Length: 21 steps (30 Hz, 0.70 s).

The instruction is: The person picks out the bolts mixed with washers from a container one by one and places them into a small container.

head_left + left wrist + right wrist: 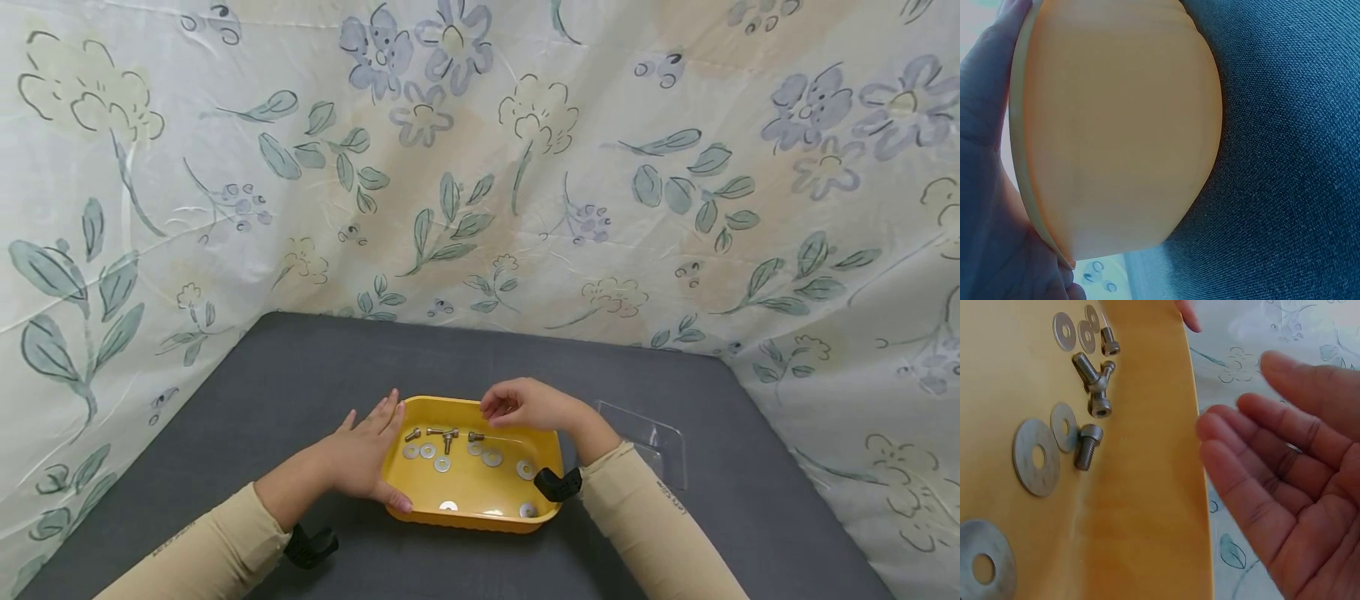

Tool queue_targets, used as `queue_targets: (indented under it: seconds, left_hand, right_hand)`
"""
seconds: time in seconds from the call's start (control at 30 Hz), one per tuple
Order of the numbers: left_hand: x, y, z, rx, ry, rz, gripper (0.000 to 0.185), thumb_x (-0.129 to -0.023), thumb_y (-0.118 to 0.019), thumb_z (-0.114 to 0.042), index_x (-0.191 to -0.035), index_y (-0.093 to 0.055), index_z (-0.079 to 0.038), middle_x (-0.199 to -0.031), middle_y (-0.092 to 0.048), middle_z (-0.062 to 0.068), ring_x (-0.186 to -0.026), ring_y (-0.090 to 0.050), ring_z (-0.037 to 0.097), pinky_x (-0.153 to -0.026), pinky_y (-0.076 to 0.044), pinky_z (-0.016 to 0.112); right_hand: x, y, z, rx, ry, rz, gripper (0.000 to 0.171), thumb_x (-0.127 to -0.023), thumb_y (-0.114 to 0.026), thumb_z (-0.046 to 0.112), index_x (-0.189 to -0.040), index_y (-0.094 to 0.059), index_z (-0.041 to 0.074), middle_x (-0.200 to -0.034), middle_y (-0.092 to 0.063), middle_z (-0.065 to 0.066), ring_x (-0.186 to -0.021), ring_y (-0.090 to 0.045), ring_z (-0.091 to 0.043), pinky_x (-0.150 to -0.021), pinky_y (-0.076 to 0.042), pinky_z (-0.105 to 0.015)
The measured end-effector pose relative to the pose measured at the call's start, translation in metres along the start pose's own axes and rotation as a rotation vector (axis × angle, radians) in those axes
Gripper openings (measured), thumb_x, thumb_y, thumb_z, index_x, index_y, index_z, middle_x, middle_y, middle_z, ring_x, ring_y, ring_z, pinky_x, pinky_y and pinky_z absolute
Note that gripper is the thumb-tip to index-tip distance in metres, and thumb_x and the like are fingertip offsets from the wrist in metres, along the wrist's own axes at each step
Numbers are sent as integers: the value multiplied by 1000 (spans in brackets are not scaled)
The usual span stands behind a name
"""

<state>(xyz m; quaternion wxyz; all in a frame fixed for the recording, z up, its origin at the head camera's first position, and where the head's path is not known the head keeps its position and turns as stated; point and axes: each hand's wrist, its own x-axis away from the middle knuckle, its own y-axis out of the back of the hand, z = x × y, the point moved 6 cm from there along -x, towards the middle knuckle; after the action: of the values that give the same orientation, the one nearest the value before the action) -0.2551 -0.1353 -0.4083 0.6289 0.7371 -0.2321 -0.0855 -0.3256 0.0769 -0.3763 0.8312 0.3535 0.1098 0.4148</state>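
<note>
A yellow plastic tray (pixel 480 493) rests on the dark table, with several socket-head screws (pixel 1089 446) and several flat washers (pixel 492 457) lying loose in it. My left hand (pixel 358 460) lies spread along the tray's left side, its fingers extended and its thumb over the near left corner. In the left wrist view that hand (pixel 985 125) runs along the rim. Above the far right part of the tray is my right hand (pixel 536 406), its fingers loosely bent and holding nothing. The right wrist view shows its fingertips (pixel 1216 453) right at the rim.
A clear plastic tray (pixel 667 454) lies to the right, partly hidden behind the right forearm. Floral cloth (pixel 480 208) hangs at the back and both sides of the dark table (pixel 315 358). A black wrist strap (pixel 557 483) sits by the tray's right edge.
</note>
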Motion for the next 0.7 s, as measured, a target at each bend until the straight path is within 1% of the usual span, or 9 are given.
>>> queue_targets:
  seconds: [0.23,0.37,0.5,0.63,0.7]
  left_hand:
    - [-1,-1,2,-20,9,3,134,-53,-57,-84,-147,-4,-4,-152,10,12,-140,0,26,-104,-9,60]
    - [0,-1,1,-11,2,3,134,-53,-57,-83,-147,-5,-3,-152,9,13,-140,-1,27,-104,-9,61]
    - [0,1,0,-3,-4,-1,133,-54,-58,-82,-147,-6,-2,-152,9,14,-140,-1,28,-103,-9,62]
    - [0,0,0,-1,-6,-4,132,-54,-58,-81,-147,-6,-2,-152,9,14,-140,-1,28,-104,-9,62]
    - [0,0,1,-3,-6,-3,132,-54,-58,-82,-147,-6,-2,-152,9,14,-140,-1,28,-104,-9,61]
  right_hand:
    - [-3,-12,-4,11,-23,71,31,-88,-61,14,-115,-58,-1,-112,-60,-15,-97,-60,-15,-83,-48,-24]
    - [-4,-21,-9,52,-58,126,35,-91,-58,16,-122,-55,1,-119,-57,-11,-105,-57,-16,-87,-46,-24]
    - [-5,-26,-13,130,-97,151,37,-91,-57,18,-125,-54,5,-123,-56,-6,-112,-54,-17,-91,-43,-28]
    - [-7,-29,-15,201,-111,167,36,-91,-58,18,-125,-55,7,-123,-56,-4,-112,-52,-17,-93,-41,-33]
    - [-8,-32,-16,202,-118,176,36,-90,-59,18,-124,-55,7,-121,-56,-4,-108,-52,-17,-92,-41,-33]
